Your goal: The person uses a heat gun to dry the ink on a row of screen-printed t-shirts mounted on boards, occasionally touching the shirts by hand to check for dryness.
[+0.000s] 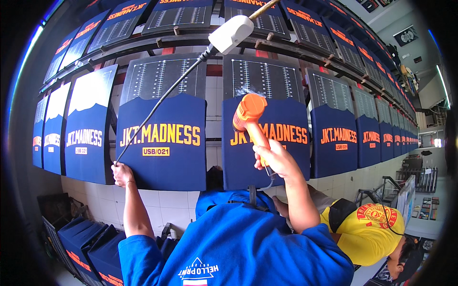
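Observation:
My right hand (277, 159) is wrapped around the handle of an orange hair dryer (250, 113). The dryer's round head is over a navy printed fabric panel (265, 169), which lies on a dark board with ruled white marks (265, 76). At the lower left edge of the neighbouring navy panel (162, 169), my left hand (123, 175) has its fingers closed around a black cable (160, 104). That cable runs up to a white plug or socket block (232, 34) hanging in front of the boards. Part of the dryer's cord shows below my right hand.
Rows of similar boards with navy panels (334, 159) stretch to both sides, and another row stands behind on a dark rail (176, 33). More navy panels (83, 240) are at the lower left. A person in a yellow shirt (365, 231) bends close by on my right.

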A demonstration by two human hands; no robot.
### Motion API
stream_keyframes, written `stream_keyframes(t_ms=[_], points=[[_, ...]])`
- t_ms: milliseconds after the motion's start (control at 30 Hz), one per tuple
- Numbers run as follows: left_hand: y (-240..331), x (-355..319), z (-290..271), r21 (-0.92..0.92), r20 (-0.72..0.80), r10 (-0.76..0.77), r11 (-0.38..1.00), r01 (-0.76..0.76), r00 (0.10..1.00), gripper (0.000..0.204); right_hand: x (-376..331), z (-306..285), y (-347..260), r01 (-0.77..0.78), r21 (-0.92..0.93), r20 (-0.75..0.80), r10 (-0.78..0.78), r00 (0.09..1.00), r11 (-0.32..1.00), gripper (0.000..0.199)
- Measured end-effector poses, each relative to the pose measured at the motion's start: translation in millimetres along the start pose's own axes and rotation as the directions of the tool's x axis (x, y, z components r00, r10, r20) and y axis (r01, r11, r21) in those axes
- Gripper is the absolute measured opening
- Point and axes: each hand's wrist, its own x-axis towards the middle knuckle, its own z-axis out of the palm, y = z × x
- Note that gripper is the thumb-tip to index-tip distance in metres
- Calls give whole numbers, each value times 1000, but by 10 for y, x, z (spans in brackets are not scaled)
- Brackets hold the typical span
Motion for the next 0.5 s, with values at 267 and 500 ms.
stream_keyframes(t_ms=[267,500], points=[[43,-33,-41,8,16,-8,1000,8,1000,48,-233,103,68,-50,-7,69,50,996,999,23],[-11,-29,1,9,12,-13,1000,13,1000,51,-521,-137,92,-98,-57,-36,96,995,994,23]])
